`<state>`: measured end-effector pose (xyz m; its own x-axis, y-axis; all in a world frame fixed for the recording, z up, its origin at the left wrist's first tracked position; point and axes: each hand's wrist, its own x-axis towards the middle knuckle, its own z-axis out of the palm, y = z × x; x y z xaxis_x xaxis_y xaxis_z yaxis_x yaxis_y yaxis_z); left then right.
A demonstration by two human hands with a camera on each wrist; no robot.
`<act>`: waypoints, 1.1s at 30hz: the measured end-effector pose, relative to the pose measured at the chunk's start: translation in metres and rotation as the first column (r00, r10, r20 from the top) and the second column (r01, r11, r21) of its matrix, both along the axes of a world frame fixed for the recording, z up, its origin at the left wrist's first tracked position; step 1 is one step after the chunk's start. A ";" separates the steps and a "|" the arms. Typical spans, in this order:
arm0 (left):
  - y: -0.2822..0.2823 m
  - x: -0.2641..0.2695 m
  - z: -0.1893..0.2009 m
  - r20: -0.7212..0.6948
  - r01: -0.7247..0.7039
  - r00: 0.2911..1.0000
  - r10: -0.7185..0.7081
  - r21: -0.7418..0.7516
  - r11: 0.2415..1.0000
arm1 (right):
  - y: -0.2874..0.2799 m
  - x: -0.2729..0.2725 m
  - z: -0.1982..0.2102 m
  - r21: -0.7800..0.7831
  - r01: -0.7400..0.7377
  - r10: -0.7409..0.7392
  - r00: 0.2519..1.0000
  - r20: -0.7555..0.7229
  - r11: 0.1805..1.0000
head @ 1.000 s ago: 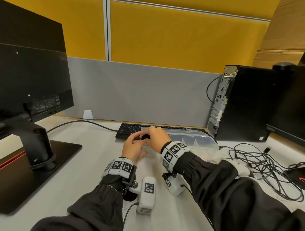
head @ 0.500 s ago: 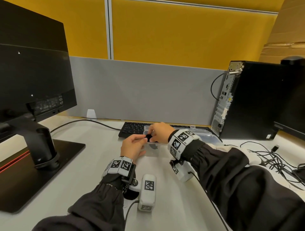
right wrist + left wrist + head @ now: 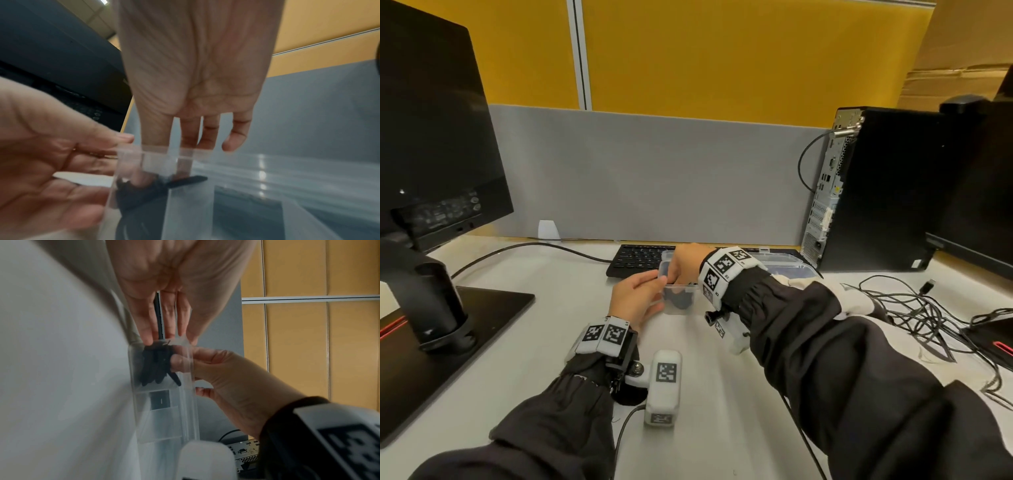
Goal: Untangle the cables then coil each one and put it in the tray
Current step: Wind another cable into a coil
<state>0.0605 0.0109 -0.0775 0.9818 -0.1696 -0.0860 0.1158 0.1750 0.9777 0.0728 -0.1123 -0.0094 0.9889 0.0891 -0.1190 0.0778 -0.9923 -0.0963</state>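
A small coiled black cable [image 3: 156, 366], bound with a strap, is seen in the end compartment of the clear, thin-walled plastic tray [image 3: 784, 265], directly under the right hand [image 3: 685, 262]. That hand's fingers [image 3: 176, 361] are extended down into the compartment and laid against the coil, pressing rather than clasping it. The left hand [image 3: 635, 298] is set just outside the tray's end wall, fingers nearly straight and steadying it. The coil is judged light, soft and springy, best taken across its bound middle; the tray is judged light and liable to slide. To the right of the right forearm, well apart, a loose tangle of thin dark cables [image 3: 914, 308] is spread on the smooth pale desk [image 3: 534, 342]. Beyond the hands, a black keyboard [image 3: 637, 257] and a grey partition [image 3: 654, 178] are found.
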 end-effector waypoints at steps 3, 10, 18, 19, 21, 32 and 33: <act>0.000 -0.001 -0.001 -0.034 0.005 0.999 -0.005 -0.014 1.000 | -0.007 -0.013 0.002 -0.091 -0.054 0.051 0.998 -0.038 0.994; 0.003 0.001 -0.002 -0.066 0.057 0.996 -0.060 -0.049 0.997 | -0.091 -0.096 0.039 0.490 0.131 -0.193 0.978 0.077 0.862; 0.009 -0.002 0.012 -0.025 0.111 0.994 -0.111 0.014 0.994 | -0.140 -0.190 0.017 -0.178 0.196 -0.253 0.879 -0.404 0.964; 0.012 -0.003 0.016 -0.002 0.119 0.993 -0.119 0.062 0.991 | -0.141 -0.196 0.008 -0.227 0.165 -0.253 0.857 -0.448 0.960; 0.017 -0.005 0.025 0.068 0.091 0.992 -0.106 0.192 0.977 | -0.144 -0.202 -0.010 -0.276 0.117 -0.226 0.885 -0.408 0.954; -0.016 -0.114 0.056 0.424 0.268 0.674 -0.605 0.623 0.735 | -0.113 -0.217 0.024 0.293 -0.021 -0.028 0.986 0.163 0.956; -0.024 -0.120 0.053 0.422 0.307 0.625 -0.657 0.641 0.704 | -0.106 -0.219 0.034 0.410 -0.067 -0.024 0.977 0.213 0.910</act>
<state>-0.0596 -0.0127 -0.0241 0.6236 -0.7407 0.2500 -0.5751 -0.2181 0.7885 -0.1465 -0.2184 0.0244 0.9841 0.1069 0.1417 0.1624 -0.8644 -0.4759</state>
